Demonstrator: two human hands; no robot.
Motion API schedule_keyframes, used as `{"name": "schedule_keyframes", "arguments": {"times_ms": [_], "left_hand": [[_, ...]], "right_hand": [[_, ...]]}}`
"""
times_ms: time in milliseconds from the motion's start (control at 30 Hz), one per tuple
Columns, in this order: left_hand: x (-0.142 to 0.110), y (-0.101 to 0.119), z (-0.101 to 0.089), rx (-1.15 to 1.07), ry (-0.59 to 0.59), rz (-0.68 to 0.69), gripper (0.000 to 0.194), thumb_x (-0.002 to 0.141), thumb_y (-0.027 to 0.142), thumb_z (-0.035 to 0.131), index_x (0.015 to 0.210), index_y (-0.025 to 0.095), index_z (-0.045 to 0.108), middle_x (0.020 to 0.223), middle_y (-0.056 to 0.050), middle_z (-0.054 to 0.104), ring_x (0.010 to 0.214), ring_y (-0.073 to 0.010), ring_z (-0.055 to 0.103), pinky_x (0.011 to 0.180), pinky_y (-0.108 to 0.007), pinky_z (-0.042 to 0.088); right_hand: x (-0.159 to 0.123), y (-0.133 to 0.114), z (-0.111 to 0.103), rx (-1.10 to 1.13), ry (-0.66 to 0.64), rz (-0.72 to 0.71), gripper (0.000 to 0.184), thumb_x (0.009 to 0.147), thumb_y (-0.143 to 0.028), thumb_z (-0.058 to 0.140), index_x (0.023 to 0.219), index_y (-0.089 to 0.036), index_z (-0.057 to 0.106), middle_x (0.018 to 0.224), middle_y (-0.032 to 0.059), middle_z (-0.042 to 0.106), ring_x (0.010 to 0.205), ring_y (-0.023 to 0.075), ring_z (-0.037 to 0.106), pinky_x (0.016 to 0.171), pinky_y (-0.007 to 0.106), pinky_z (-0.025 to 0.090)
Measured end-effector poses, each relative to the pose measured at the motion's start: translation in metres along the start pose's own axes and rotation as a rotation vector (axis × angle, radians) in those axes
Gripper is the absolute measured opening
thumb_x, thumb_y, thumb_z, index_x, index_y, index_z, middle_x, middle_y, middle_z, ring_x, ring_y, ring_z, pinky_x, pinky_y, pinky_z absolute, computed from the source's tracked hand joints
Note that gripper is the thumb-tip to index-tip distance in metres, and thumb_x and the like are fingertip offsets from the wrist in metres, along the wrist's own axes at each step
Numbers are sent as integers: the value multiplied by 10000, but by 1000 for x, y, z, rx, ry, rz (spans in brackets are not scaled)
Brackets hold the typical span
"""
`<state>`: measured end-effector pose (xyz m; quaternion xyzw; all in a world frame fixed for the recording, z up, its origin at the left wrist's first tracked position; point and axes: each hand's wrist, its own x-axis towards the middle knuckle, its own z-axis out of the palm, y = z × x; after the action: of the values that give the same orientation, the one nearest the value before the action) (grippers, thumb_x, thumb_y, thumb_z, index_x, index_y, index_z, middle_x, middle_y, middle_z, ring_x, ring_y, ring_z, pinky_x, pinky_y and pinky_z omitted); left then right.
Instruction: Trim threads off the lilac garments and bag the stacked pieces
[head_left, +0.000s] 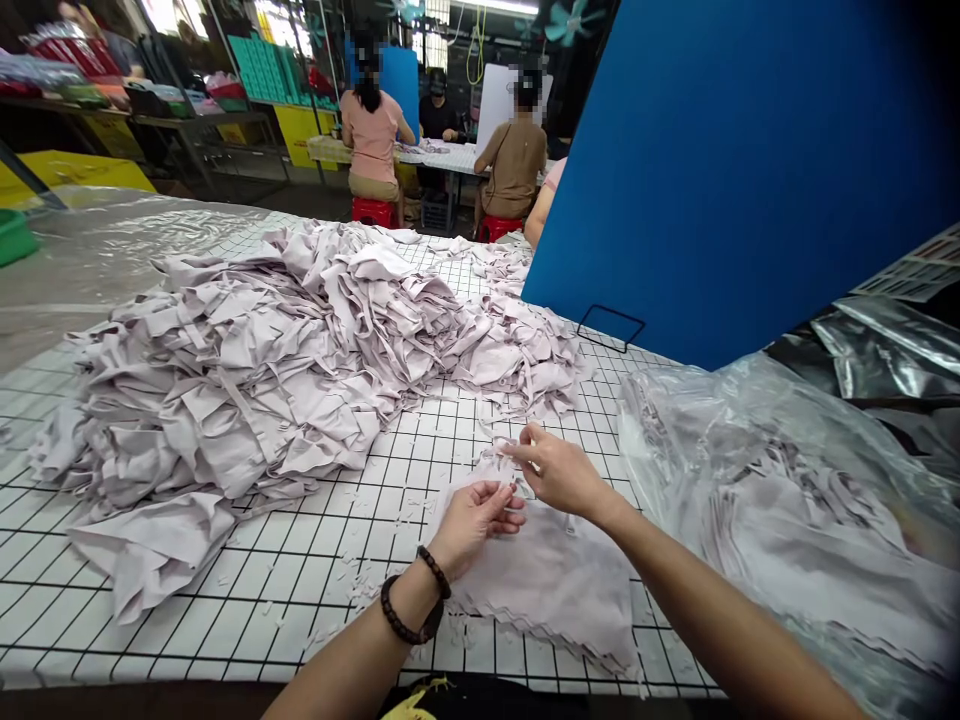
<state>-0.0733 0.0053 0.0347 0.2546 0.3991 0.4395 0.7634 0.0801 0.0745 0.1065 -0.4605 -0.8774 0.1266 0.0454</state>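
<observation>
Pale lilac fabric pieces [547,580] with a wavy lower edge lie flat in front of me, on a white cloth with black grid lines. My left hand [476,520], wearing two dark bead bracelets [409,610], is over their upper part with its fingers curled together. What sits between those fingertips is too small to name. Just beyond it, my right hand [559,470] pinches at the narrow upper end of the fabric, where thin straps show. Its fingertips partly hide the strap.
A large heap of similar fabric pieces [247,380] covers the left and middle. Small scraps [360,580] litter the cloth. On the right lie a clear plastic bag [675,420] of stacked pieces and a blue board [712,180] near a wire stand [611,328]. Several people sit beyond.
</observation>
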Motion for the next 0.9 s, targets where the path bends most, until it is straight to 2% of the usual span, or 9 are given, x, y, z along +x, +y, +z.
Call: {"name": "schedule_keyframes", "arguments": {"times_ms": [67,133,233,333,367,433,533,633,900], "left_hand": [[-1,-1,-1,82,-40,-38,437,729,480,692,919,94,618,911,-113,675,708,-143,657,674,-262,510],[-2,-1,-2,181,-93,-64,461,721,504,681,910,87,628,908,-119,680,708,-148,662,681,-263,510],[-5,-3,-2,318,-96,-98,475,727,524,655,920,91,622,902,-117,681,685,-153,663,650,-263,510],[-9,-6,-5,495,-54,-143,469,782,563,560,903,112,595,837,-98,678,595,-157,641,558,-271,488],[-11,-7,-7,601,-24,-108,452,802,565,529,873,122,589,792,-84,671,572,-157,626,548,-277,476],[-13,-7,-10,866,82,60,382,815,520,536,857,144,584,758,-63,651,614,-173,612,591,-295,460],[-13,-6,-15,1178,233,307,305,795,382,605,1023,180,573,862,-60,633,788,-209,597,696,-310,433],[-10,-6,-17,1253,195,293,280,832,335,554,1080,205,553,862,-52,625,815,-217,584,696,-306,417],[1,-9,-24,1205,179,259,184,831,359,563,899,189,556,768,-33,615,780,-213,576,670,-294,404]], "right_hand": [[-5,-6,-9,112,-72,-67,481,825,-174,475,1287,-292,532,1253,69,522,812,139,570,636,226,390],[-8,-9,-13,238,-211,-158,447,826,-218,505,1269,-269,546,1249,73,542,845,155,574,693,245,412],[-9,-4,-6,380,-454,-174,278,833,-366,549,1012,-208,691,916,54,674,756,162,579,649,244,409],[-8,8,8,505,-537,-25,306,806,-447,578,840,-173,710,719,28,658,595,127,541,534,222,372],[-8,13,12,534,-530,28,308,794,-451,587,821,-168,705,699,24,650,560,117,525,507,218,359],[-8,19,20,573,-472,107,282,787,-425,591,781,-163,694,677,18,637,531,107,509,489,213,345],[-10,23,33,631,-329,166,235,792,-368,575,748,-164,684,694,15,640,597,118,530,528,210,359],[-12,20,45,725,-277,182,216,799,-335,554,767,-168,686,700,9,644,631,123,540,550,209,365],[-13,6,55,749,-219,143,206,804,-283,534,791,-162,700,727,29,684,663,146,596,582,221,405]]}}
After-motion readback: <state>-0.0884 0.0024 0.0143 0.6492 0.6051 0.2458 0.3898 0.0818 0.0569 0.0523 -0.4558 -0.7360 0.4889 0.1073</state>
